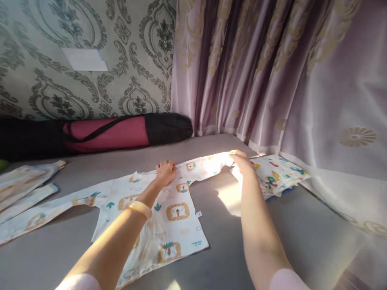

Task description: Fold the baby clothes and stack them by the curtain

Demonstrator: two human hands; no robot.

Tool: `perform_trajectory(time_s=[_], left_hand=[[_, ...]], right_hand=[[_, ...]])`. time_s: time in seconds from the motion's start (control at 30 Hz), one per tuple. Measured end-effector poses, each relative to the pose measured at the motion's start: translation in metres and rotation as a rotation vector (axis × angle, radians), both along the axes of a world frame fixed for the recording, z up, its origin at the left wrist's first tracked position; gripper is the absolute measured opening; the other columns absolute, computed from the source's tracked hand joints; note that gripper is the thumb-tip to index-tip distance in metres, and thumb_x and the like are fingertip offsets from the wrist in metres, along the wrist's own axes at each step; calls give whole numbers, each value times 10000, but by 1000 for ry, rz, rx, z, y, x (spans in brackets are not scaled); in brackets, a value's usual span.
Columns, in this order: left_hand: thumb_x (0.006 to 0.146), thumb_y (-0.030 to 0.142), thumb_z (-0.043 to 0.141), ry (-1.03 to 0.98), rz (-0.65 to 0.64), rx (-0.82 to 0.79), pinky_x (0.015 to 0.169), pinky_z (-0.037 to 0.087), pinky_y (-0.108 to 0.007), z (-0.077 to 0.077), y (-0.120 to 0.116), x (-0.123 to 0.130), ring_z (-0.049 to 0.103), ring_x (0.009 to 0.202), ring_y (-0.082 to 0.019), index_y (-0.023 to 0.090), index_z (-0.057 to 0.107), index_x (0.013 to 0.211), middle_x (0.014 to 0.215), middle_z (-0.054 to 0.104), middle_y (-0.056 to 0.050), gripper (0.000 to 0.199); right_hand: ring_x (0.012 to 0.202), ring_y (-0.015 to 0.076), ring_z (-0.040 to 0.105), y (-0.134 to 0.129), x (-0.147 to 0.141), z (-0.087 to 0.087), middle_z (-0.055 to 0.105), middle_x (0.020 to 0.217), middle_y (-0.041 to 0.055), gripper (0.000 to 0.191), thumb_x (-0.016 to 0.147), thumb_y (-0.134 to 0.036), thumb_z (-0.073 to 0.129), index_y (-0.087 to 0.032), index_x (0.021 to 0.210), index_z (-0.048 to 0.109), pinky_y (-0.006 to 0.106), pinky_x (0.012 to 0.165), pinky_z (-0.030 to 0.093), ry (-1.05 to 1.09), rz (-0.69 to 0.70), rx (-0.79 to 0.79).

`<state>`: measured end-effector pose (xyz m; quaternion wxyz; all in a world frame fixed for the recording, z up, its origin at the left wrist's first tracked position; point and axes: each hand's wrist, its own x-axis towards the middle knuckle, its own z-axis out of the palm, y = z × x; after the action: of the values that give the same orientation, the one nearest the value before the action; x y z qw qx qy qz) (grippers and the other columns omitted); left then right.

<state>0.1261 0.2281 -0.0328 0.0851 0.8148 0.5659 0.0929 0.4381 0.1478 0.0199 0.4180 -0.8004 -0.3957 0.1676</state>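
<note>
A white long-sleeved child's shirt (151, 225) printed with lions and green leaves lies spread on the grey surface, both sleeves stretched out sideways. My left hand (166, 172), with a pale bangle (139, 208) on its wrist, rests on the shirt near the neckline and right shoulder, its fingers spread. At the cuff of the right-hand sleeve (208, 165), my right hand (242, 161) has its fingers closed on the fabric; sunlight falls there and its fingertips are partly hidden.
Folded colourful printed clothes (279, 173) lie just right of my right hand. Other light garments (27, 185) are at the far left. A black and pink long bag (111, 133) runs along the patterned wall. Purple curtains (223, 72) hang behind on the right.
</note>
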Motion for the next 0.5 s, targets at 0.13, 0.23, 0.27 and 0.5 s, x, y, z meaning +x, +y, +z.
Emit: perform_trajectory(time_s=[0.13, 0.23, 0.27, 0.5], left_hand=[[941, 233, 376, 12, 2, 81, 922, 365, -446, -4, -12, 4, 520, 1122, -313, 153, 609, 1125, 1158, 607, -154, 308], [956, 219, 342, 19, -7, 156, 938, 350, -452, -4, -20, 4, 503, 1129, -328, 132, 597, 1129, 1168, 582, -173, 320], [958, 206, 331, 20, -17, 187, 941, 346, -452, -3, -23, 4, 498, 1133, -331, 131, 596, 1129, 1177, 572, -178, 324], [952, 152, 328, -67, -199, 180, 920, 400, -417, 0, -29, 15, 544, 1018, -275, 173, 645, 987, 1052, 626, -136, 320]], right_hand=[[497, 124, 516, 5, -14, -21, 582, 608, -37, 377, 808, -448, 494, -176, 1026, 637, 211, 437, 407, 168, -154, 145], [539, 124, 525, 10, -17, -29, 610, 679, -22, 411, 781, -481, 536, -172, 1029, 649, 204, 442, 395, 212, -205, 234], [562, 126, 534, 11, -17, -30, 622, 709, -16, 411, 766, -480, 561, -173, 1020, 660, 203, 454, 399, 217, -206, 259], [608, 146, 566, 16, -11, -25, 639, 698, -8, 365, 735, -483, 637, -181, 933, 686, 213, 488, 425, 227, -165, 305]])
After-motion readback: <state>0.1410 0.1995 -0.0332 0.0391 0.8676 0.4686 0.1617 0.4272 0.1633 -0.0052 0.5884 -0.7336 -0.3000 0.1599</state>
